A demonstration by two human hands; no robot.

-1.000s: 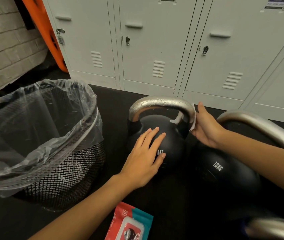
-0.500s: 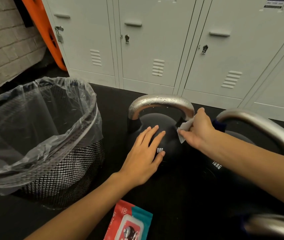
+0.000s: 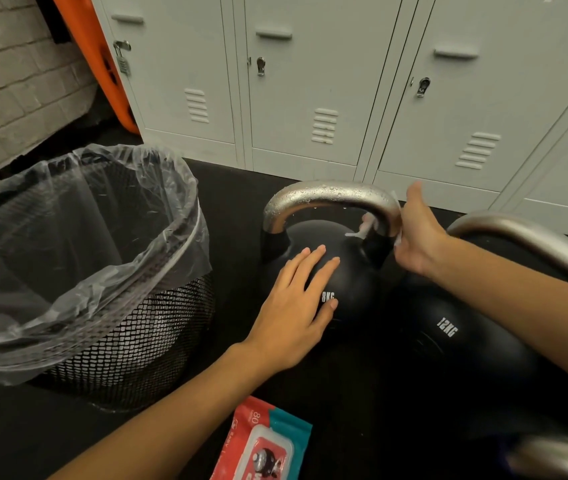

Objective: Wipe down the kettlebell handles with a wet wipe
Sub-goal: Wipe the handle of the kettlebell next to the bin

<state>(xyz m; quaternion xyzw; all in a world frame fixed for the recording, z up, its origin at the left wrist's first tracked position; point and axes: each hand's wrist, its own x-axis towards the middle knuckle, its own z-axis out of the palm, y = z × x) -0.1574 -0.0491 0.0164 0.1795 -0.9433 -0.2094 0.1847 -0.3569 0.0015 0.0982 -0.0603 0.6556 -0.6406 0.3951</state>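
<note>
Item: wet wipe (image 3: 370, 227), clamped round the 8 kg kettlebell handle's (image 3: 331, 197) right leg by the right hand (image 3: 419, 237), risen from lower down half a second ago, droplets showing wiping underway; left hand (image 3: 296, 299) flat, steadying the bell.

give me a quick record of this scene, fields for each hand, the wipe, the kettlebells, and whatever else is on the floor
left hand: flat on the body of the 8KG kettlebell, fingers straight
right hand: wraps the wipe round the right side of the handle
handle: silver, water beads on top
12KG kettlebell: right of the 8KG one, not touched
bin: black mesh, clear liner, on the left
wipes pack: red and teal, near edge
lockers: grey, closed, behind
</note>
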